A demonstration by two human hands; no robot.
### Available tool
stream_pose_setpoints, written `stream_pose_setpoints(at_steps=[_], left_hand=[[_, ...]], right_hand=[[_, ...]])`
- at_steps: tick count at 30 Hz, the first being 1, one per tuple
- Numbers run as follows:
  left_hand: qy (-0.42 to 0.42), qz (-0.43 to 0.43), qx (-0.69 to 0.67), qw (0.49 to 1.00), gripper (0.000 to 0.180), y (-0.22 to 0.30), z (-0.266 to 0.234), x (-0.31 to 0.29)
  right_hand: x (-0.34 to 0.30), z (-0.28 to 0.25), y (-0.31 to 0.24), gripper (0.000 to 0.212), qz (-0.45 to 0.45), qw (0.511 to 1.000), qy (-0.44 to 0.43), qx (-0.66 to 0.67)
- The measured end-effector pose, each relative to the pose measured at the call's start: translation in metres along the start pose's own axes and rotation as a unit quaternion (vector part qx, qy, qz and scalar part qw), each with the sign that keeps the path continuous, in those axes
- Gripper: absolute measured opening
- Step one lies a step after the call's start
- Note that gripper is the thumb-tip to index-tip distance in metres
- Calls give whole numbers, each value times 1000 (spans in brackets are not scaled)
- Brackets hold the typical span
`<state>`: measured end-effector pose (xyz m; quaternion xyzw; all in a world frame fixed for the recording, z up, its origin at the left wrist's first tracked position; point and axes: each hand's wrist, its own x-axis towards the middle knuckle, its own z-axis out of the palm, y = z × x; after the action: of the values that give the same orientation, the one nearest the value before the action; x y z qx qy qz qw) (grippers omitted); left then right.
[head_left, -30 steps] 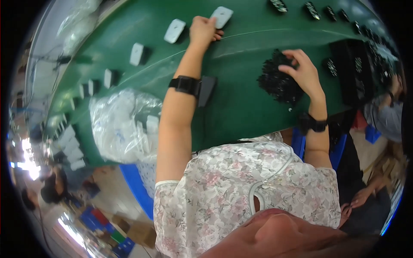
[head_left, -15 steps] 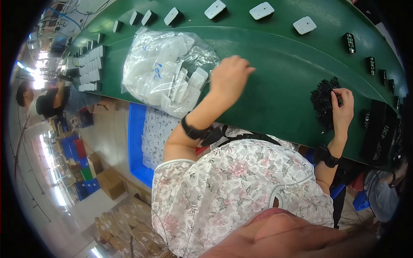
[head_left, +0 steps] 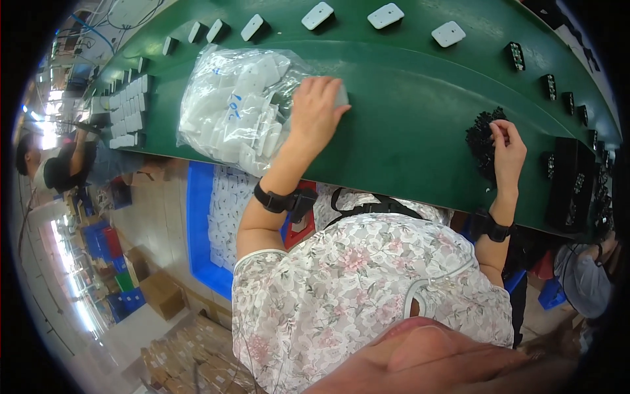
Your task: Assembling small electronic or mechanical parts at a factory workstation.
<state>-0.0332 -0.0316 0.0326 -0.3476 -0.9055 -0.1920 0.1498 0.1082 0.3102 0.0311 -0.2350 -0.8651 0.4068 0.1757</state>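
My left hand point(head_left: 316, 110) is closed around the edge of a translucent white plastic cover point(head_left: 341, 96), just off the mouth of a clear plastic bag point(head_left: 226, 105). Inside that bag lie several white plastic covers like it. Over on the right, my right hand point(head_left: 509, 150) pinches thumb and fingers together against a pile of small black parts point(head_left: 481, 141). Whatever sits between those fingertips is too small to make out.
Black housings with white lids point(head_left: 386, 16) stand in a curved row along the far side of the green table point(head_left: 394, 144). Further right are black housings with open circuit boards point(head_left: 550, 87), beside a black box point(head_left: 569, 184). A blue bin point(head_left: 200, 230) of white pieces is below left.
My left hand has moved left toward the bag and now has a white cover in its fingers. My right hand stays by the black pile, fingers still pinched.
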Motion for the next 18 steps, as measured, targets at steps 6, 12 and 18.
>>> stream_pose_setpoints(at_steps=[6, 12, 18], left_hand=[[-63, 103, -132, 984, 60, 33, 30, 4], [-75, 70, -90, 991, 56, 12, 33, 8], [-37, 106, -98, 989, 32, 14, 48, 24]], right_hand=[[-5, 16, -6, 17, 6, 994, -40, 106], [-8, 28, -12, 14, 10, 968, -125, 218], [-8, 45, -30, 11, 67, 934, -186, 297]])
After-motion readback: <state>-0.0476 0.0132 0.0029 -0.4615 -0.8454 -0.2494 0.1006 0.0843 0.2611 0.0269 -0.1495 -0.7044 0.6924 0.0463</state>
